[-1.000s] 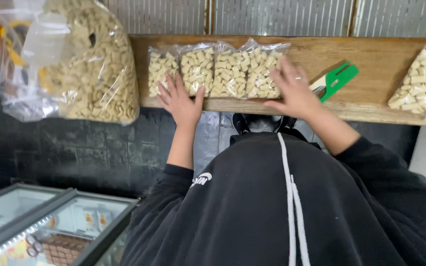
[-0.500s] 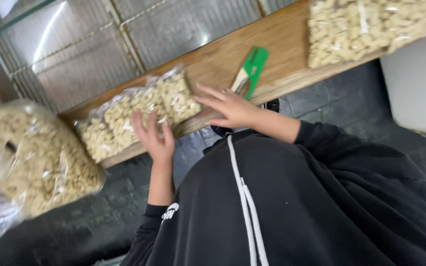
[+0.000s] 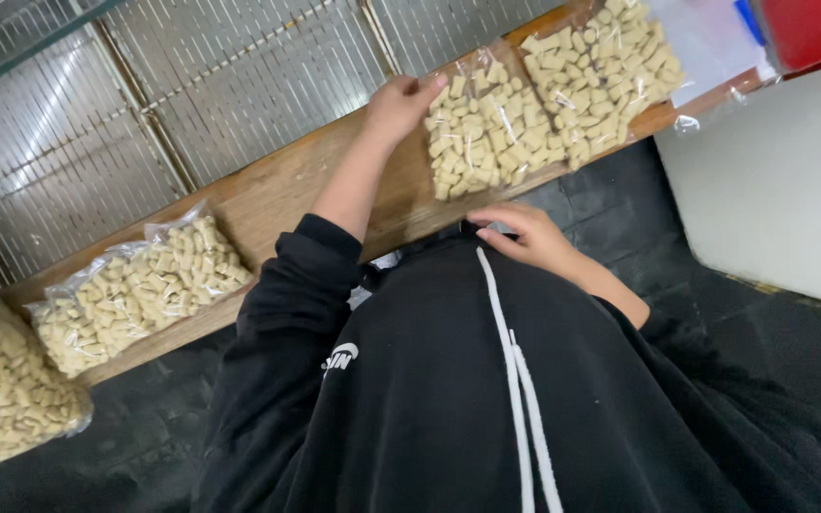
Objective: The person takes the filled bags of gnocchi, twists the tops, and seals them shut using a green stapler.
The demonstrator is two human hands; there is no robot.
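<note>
Showing a head view down over a person in a black hooded top at a wooden worktop (image 3: 282,195) that runs diagonally from near left to far right. The left hand (image 3: 399,104) reaches far across the worktop, fingers curled over the left edge of a clear bag (image 3: 482,128) of pale, short pasta-like pieces; it touches the bag, though a full grip cannot be confirmed. The right hand (image 3: 529,237) lies close to the body at the near edge of the worktop, just below that bag, fingers loosely bent and holding nothing visible. A second bag (image 3: 605,62) of the same pieces lies just right of the first, touching it. Well apart to the left, a row of bags (image 3: 140,290) rests on the worktop, and a large bag (image 3: 2,394) sits at the near left edge of view. A metal grille (image 3: 192,85) stands behind the worktop; a red object (image 3: 810,28) shows at far right.
</note>
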